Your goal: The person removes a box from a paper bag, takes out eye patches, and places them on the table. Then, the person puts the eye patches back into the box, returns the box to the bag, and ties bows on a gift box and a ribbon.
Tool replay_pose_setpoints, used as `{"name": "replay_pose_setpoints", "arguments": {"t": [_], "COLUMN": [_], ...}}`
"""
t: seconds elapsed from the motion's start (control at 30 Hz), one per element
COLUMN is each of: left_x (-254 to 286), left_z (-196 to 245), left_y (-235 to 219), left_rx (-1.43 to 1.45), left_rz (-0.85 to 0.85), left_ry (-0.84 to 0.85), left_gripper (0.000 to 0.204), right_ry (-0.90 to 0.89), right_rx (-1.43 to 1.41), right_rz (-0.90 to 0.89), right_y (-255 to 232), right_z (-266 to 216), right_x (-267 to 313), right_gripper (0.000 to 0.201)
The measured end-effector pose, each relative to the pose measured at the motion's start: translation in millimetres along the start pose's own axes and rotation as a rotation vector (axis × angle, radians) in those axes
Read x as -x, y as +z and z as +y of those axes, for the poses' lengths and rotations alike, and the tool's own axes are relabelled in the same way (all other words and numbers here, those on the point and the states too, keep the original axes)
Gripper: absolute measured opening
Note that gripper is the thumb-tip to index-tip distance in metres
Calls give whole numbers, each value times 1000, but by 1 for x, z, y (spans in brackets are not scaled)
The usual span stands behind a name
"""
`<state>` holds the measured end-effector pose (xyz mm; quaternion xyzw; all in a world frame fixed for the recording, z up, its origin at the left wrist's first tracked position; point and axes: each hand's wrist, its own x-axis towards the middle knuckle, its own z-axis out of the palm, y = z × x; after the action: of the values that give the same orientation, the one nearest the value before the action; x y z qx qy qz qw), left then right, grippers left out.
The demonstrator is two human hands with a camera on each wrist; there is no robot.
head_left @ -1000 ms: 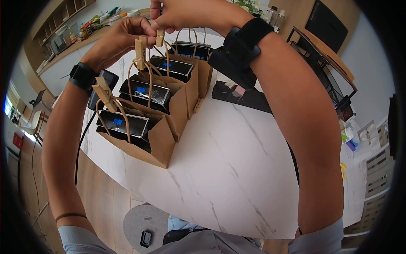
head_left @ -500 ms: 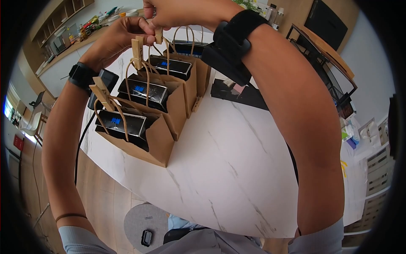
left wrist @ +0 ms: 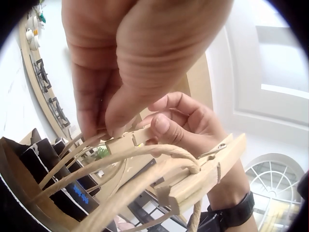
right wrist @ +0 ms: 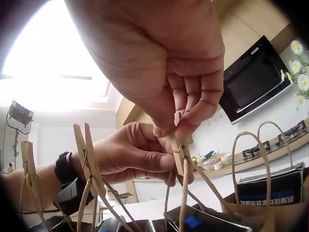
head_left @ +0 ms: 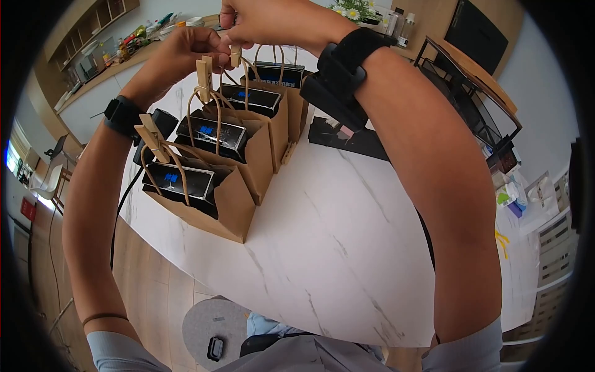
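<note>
Several brown paper bags stand in a row, each with a black box inside. At the third bag [head_left: 280,118], the left hand [head_left: 178,57] pinches the twisted paper handles [right wrist: 184,195] together between thumb and fingers. My right hand [head_left: 263,23] pinches a wooden clothespin [right wrist: 180,153] by its upper end, its lower end at those handles. Other clothespins clip the handles of the nearest bag [head_left: 232,208], where one clothespin [head_left: 152,137] leans, and of the second bag [head_left: 259,158], where another clothespin [head_left: 204,77] stands. The farthest bag [head_left: 299,110] has loose upright handles.
A loose clothespin [head_left: 289,153] lies on the white marbled table [head_left: 322,248] beside the bags. Black flat material [head_left: 347,144] lies under the right forearm. White flowers [head_left: 353,12] stand at the back, and a cluttered counter [head_left: 114,62] runs along the left wall.
Both hands stay at the third bag's handles with the clothespin between them. The right wrist has shifted slightly left in the head view; the bags stand where they were.
</note>
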<state>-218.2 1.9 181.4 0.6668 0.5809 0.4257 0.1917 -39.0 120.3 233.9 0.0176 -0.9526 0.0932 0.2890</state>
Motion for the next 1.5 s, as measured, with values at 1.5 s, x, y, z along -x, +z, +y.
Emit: {"name": "replay_pose_setpoints", "arguments": {"t": [1.5], "left_x": [-94], "left_z": [-32], "left_y": [-5], "left_rx": [-208], "left_rz": [-291], "left_ry": [129], "left_gripper": [73], "right_ry": [489], "right_rx": [-751], "right_rz": [227], "right_y": [27], "right_z": [67], "right_x": [135], "right_gripper": [29]}}
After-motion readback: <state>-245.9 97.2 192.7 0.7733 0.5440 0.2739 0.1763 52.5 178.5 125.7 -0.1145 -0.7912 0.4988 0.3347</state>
